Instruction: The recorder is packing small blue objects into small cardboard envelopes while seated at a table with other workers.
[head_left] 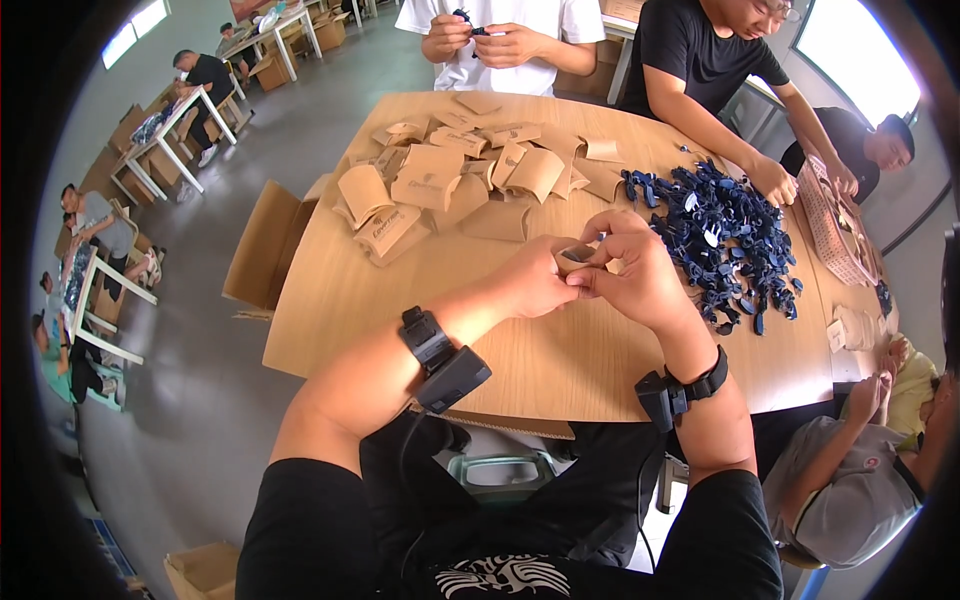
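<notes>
In front of me, above the table, a small brown cardboard pillow box [570, 262] is held with one end open and facing up toward me. My left hand [535, 278] is closed around its side. My right hand [637, 268] is closed too, with thumb and fingers pinching the rim at the open end. The inside looks dark, and I cannot tell what is in there. To the right of my right hand lies a heap of small dark-blue strap-like pieces [740, 240]. Beyond my hands spreads a pile of brown pillow boxes [425, 178].
The wooden table [330, 300] ends close to my body. A pink basket [828, 222] stands at its right side. Across the table, a person in white handles a dark piece [463, 17]; another person's hand [773, 182] reaches the blue heap. An open carton [268, 245] is at the left.
</notes>
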